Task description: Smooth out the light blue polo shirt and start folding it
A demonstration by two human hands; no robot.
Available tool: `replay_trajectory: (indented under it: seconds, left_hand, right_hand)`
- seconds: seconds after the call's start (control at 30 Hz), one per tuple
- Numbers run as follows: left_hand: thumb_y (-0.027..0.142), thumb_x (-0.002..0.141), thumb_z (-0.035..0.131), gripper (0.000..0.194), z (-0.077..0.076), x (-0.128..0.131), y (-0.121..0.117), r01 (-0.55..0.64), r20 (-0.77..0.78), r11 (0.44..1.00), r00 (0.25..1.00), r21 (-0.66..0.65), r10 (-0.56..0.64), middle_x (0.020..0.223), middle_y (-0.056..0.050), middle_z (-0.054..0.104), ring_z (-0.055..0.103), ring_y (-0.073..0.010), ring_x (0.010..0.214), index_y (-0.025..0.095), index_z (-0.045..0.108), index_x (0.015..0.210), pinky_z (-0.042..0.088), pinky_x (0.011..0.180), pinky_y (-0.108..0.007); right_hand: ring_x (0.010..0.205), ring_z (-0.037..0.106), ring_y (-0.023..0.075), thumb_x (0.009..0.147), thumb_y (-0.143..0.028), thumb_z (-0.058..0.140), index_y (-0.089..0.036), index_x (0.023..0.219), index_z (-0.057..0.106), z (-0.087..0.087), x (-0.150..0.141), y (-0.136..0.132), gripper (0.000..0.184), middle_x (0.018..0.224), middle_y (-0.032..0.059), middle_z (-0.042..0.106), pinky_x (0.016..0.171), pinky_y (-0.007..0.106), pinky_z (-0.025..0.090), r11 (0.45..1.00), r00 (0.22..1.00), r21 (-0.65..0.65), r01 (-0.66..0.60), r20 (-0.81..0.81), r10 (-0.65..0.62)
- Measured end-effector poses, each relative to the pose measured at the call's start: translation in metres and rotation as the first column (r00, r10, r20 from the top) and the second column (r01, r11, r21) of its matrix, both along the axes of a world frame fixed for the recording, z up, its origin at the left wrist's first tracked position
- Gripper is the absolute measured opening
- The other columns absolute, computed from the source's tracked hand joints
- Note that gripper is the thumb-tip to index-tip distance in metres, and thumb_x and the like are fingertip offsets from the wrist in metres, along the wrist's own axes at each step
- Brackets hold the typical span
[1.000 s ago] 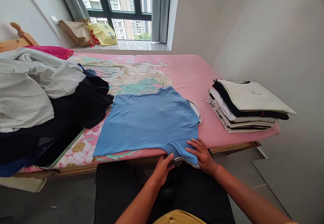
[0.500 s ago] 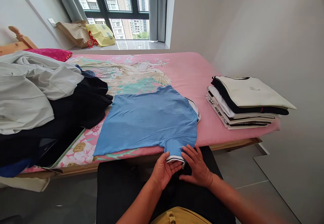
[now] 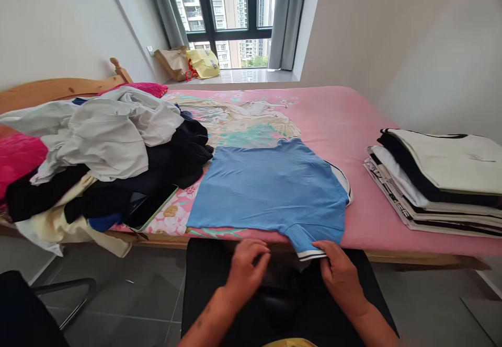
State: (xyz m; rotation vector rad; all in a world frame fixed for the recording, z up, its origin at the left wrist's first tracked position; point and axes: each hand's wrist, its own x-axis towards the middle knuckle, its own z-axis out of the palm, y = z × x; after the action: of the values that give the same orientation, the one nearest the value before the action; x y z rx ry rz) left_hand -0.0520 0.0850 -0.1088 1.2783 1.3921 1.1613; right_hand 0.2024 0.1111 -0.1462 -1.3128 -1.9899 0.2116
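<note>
A blue short-sleeved shirt (image 3: 266, 190) lies spread out on the bed, its white-trimmed collar to the right and its hem to the left. The near sleeve, with a white and dark striped cuff, hangs over the bed's front edge. My right hand (image 3: 340, 276) grips that sleeve by the right side of its cuff, thumb below and fingers on top. To the left of the cuff, my left hand (image 3: 248, 271) hovers just in front of the bed edge, holding nothing, with curled fingers and the thumb apart from them.
A neat stack of folded clothes (image 3: 447, 164) sits at the right. On the left is a loose heap of clothes (image 3: 105, 143), with a dark phone-like or tablet-like device (image 3: 151, 208) beside it. Paper and yellow bags (image 3: 204, 64) stand on the windowsill. A chair (image 3: 29, 310) is at lower left.
My left hand has let go of the sleeve cuff and moved left. My right hand has closed on the cuff's right side. The view has swung left.
</note>
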Motion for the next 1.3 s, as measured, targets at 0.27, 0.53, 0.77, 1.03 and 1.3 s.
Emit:
replay_trajectory:
  seconds: [0.27,0.53,0.77,1.03,1.3]
  left_hand:
    - [0.017,0.078,0.049,0.036,-0.011,-0.19,0.027,0.088,-0.849,0.963,0.497,0.254,0.178,0.127,-0.009,0.057,0.05,-0.0281,0.119,0.022,0.06,0.112,0.04,0.099,-0.05]
    - [0.025,0.083,0.048,0.023,-0.014,-0.218,0.041,0.159,-0.847,0.947,0.506,0.279,0.164,0.111,-0.006,0.065,0.059,-0.022,0.105,0.024,0.065,0.098,0.045,0.094,-0.042]
    - [0.035,0.075,0.054,0.023,0.013,-0.23,0.085,-0.078,-0.611,0.971,0.765,0.226,0.204,0.099,-0.002,0.07,0.063,-0.0206,0.095,0.022,0.065,0.091,0.049,0.086,-0.031]
    - [0.051,0.07,0.055,0.041,0.018,-0.228,0.203,-0.355,-0.653,0.933,0.722,-0.067,0.227,0.079,-0.002,0.07,0.062,-0.0184,0.072,0.019,0.068,0.092,0.044,0.059,-0.022]
    - [0.049,0.069,0.063,0.047,-0.011,-0.244,0.198,-0.36,-0.47,0.911,0.851,-0.201,0.233,0.092,-0.003,0.071,0.064,-0.0189,0.084,0.021,0.063,0.106,0.048,0.067,-0.022]
  right_hand:
    - [0.085,0.064,0.0208,0.084,-0.013,0.037,-0.023,0.104,0.053,0.026,0.006,0.036,0.027,0.095,0.006,0.065,0.072,0.034,0.053,0.995,0.981,0.011,-0.103,0.165,0.1]
    - [0.078,0.066,0.0175,0.091,-0.029,0.046,-0.022,0.103,0.056,0.046,0.018,0.066,0.017,0.091,0.0039,0.069,0.066,0.028,0.05,0.962,0.903,0.072,-0.262,0.369,0.219]
    - [0.062,0.057,0.0126,0.092,-0.03,0.045,-0.022,0.093,0.06,0.088,0.032,0.135,0.017,0.071,0.001,0.063,0.056,0.024,0.038,0.917,0.821,0.164,-0.363,0.522,0.231]
    - [0.09,0.058,0.0216,0.089,-0.039,0.049,-0.018,0.108,0.059,0.101,0.011,0.291,0.029,0.1,0.0109,0.064,0.072,0.029,0.042,0.989,0.814,0.124,-0.083,0.581,-0.005]
    - [0.077,0.057,0.0167,0.092,-0.051,0.034,-0.021,0.089,0.059,0.054,0.061,0.217,0.04,0.082,0.0036,0.063,0.069,0.027,0.041,0.916,0.963,-0.304,0.263,0.139,-0.23]
